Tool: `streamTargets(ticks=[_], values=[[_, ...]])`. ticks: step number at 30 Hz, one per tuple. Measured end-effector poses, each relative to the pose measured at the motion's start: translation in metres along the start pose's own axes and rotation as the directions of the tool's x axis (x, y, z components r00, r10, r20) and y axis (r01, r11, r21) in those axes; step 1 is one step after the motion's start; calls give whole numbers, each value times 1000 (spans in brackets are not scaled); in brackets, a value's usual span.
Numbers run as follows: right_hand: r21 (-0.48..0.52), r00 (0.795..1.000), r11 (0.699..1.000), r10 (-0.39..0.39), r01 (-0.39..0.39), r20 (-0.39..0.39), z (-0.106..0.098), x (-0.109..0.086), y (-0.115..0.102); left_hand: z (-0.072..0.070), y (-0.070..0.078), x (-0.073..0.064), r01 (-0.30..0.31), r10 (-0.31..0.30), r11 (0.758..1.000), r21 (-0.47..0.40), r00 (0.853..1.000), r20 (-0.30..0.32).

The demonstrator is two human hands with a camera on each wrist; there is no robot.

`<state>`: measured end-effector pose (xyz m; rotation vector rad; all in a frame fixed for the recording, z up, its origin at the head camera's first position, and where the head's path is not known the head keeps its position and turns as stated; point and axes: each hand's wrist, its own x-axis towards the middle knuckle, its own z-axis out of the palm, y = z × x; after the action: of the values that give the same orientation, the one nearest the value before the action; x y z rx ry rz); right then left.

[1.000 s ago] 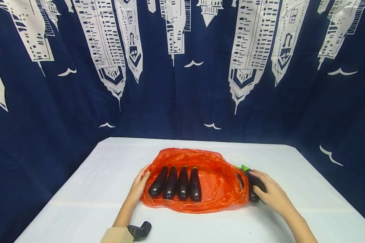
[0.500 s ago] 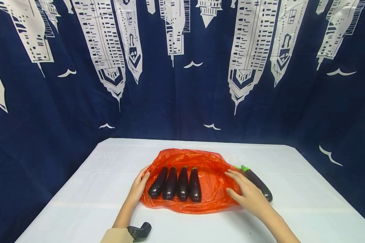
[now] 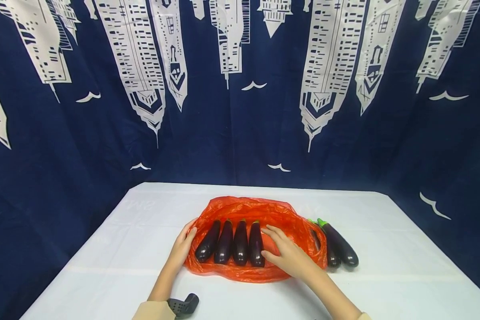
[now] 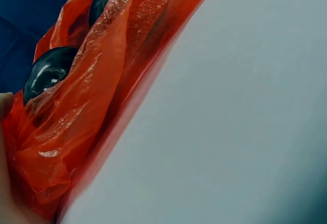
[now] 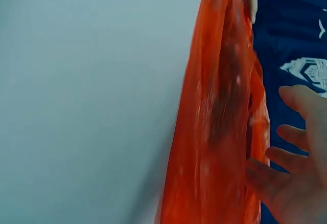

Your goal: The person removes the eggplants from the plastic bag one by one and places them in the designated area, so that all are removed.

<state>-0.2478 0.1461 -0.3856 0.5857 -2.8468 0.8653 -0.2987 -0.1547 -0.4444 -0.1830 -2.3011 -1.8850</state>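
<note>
My left hand [image 3: 183, 244] holds the left edge of a thin red plastic bag [image 3: 302, 229], thumb at the rim and fingers hidden behind the film. Several glossy dark eggplants lie side by side in its mouth; the rightmost eggplant [image 3: 256, 244] is nearest my right hand [image 3: 288, 255]. That hand reaches over the bag's opening, thumb and fingertips right at this eggplant's side. In the right wrist view the fingers of the right hand [image 5: 306, 152] are spread and loosely bent, with nothing between them. The left wrist view shows rounded eggplant ends [image 4: 48, 73] inside the red film.
Two more eggplants, an outer eggplant [image 3: 344, 249] and an inner eggplant [image 3: 333, 259], lie outside the bag at its right end, green stems pointing away. All rests on a white table [image 3: 104, 266], with a dark blue patterned cloth [image 3: 232, 133] hanging behind.
My right hand has left the two eggplants outside the bag and swept left across the bag to the row inside. My left hand stays at the bag's edge.
</note>
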Motion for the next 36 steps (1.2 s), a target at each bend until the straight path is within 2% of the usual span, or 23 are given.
streamTargets(ticks=[4,15,22,27,36], values=[[5,1000,1000,-23,23,15,9,9,-5,1,0,0,0,0,1000,-2,1000,-4],[-21,995,1000,6,-4,102,27,22,-6,1,1,0,3,-3,1000,5,1000,3],[42,989,999,20,-26,148,32,19,-5,2,0,0,6,-6,1000,2,1000,8],[80,992,997,9,-19,123,35,16,-5,1,-1,-1,2,-1,1000,-8,1000,9],[107,997,993,35,-42,70,29,15,-8,0,-2,0,-5,5,1000,-12,1000,10]])
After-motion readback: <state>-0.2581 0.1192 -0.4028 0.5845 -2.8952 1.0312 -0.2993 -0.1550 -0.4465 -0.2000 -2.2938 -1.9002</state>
